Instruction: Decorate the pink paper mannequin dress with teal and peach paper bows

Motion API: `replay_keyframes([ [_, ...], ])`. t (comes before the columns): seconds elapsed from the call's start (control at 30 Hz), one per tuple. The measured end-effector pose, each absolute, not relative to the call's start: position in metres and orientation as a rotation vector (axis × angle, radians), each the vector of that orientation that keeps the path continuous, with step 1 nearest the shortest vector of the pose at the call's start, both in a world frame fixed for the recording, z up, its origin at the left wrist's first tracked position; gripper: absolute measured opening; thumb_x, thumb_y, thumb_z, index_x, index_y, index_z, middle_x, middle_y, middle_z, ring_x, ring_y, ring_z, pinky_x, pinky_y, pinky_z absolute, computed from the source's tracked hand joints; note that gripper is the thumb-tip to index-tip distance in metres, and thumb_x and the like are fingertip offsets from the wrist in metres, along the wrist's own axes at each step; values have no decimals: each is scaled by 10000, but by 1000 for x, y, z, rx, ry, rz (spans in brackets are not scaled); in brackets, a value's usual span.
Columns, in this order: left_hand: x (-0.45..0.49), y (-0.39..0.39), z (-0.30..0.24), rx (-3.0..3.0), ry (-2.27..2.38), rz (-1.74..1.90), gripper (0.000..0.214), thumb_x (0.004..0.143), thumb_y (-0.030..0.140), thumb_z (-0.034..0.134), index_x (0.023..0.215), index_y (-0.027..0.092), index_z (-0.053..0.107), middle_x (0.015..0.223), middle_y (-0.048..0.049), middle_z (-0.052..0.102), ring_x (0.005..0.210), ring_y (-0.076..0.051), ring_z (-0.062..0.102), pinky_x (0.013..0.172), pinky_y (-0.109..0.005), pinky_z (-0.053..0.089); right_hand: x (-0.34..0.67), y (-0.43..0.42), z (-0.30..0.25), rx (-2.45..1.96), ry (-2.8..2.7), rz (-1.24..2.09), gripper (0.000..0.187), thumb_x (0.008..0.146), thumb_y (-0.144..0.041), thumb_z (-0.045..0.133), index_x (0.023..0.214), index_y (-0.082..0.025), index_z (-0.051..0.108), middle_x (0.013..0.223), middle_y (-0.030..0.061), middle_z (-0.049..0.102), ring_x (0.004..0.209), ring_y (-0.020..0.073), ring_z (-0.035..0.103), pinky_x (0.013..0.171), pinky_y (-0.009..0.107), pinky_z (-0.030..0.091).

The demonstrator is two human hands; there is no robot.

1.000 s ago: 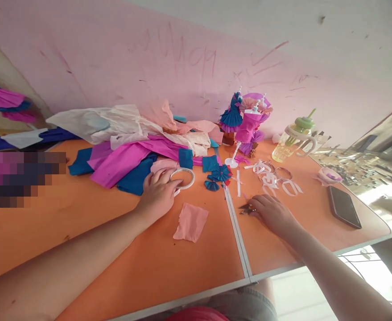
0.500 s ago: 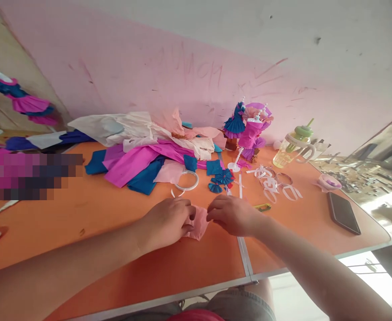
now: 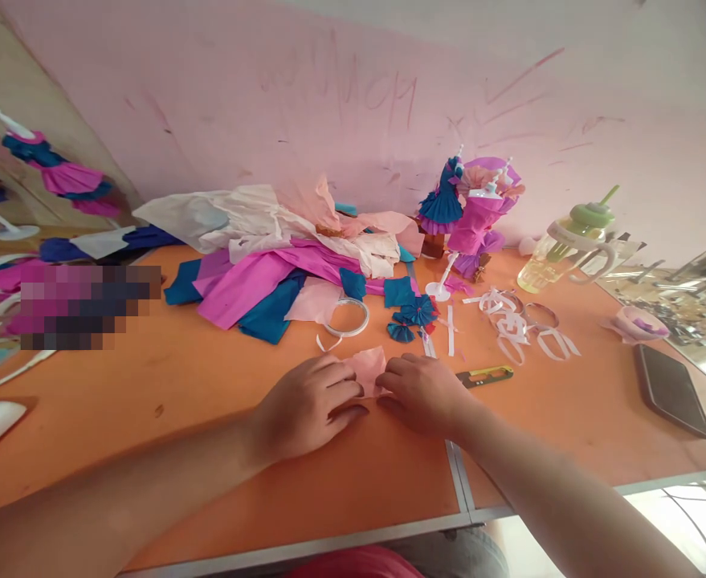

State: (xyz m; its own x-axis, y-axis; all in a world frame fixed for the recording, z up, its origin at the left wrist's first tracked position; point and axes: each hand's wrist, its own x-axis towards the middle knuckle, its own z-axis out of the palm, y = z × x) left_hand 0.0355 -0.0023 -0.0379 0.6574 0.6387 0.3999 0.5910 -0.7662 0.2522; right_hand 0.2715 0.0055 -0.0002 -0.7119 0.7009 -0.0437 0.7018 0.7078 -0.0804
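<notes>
Both my hands press on a small pink piece of crepe paper point(image 3: 368, 368) on the orange table point(image 3: 208, 449). My left hand point(image 3: 308, 404) grips its left edge with bent fingers. My right hand point(image 3: 422, 393) pinches its right edge. A white tape ring point(image 3: 347, 316) lies just beyond the paper, and small blue paper fans point(image 3: 414, 313) sit to its right. A small cutter point(image 3: 485, 374) lies right of my right hand.
A heap of pink, blue and white crepe paper point(image 3: 268, 257) fills the back of the table. Paper-dressed doll figures point(image 3: 467, 213) stand by the pink wall, then a green-lidded bottle point(image 3: 563, 249). White strips point(image 3: 521, 325), a phone point(image 3: 669, 389).
My left hand left the tape ring and my right hand left the cutter. Both came together on the pink paper piece and now hold it closer in, folding it smaller.
</notes>
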Motion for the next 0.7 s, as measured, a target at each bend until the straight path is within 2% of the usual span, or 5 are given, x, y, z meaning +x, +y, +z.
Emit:
replay_keyframes([
  [0.13,45,0,-48,2703,1044,643,184,924,231,560,923,249,743,865,-36,693,849,-184,616,827,-350,483,266,5,-7,1280,2977,-190,220,955,-307,506,1022,-216,695,983,63,659,927,181,557,727,275,411],
  [0.33,36,4,-53,2702,1060,644,193,934,214,550,951,262,736,958,-18,721,918,-193,637,865,-370,471,261,10,-21,1305,2929,-321,208,952,-285,518,946,-223,716,908,46,662,875,171,585,713,269,406],
  [0.5,30,4,-58,2714,1136,640,257,935,173,527,1137,231,675,999,-36,722,905,-199,641,871,-379,470,256,7,-20,1354,2869,-256,202,951,-243,499,967,-211,698,889,56,677,845,179,609,715,280,411],
  [0.7,31,5,-52,2730,1169,551,199,929,183,528,959,218,721,948,-52,675,932,-215,594,863,-384,467,253,1,-15,1387,2830,-232,289,974,-378,462,944,-226,706,920,55,706,877,207,624,653,293,389],
])
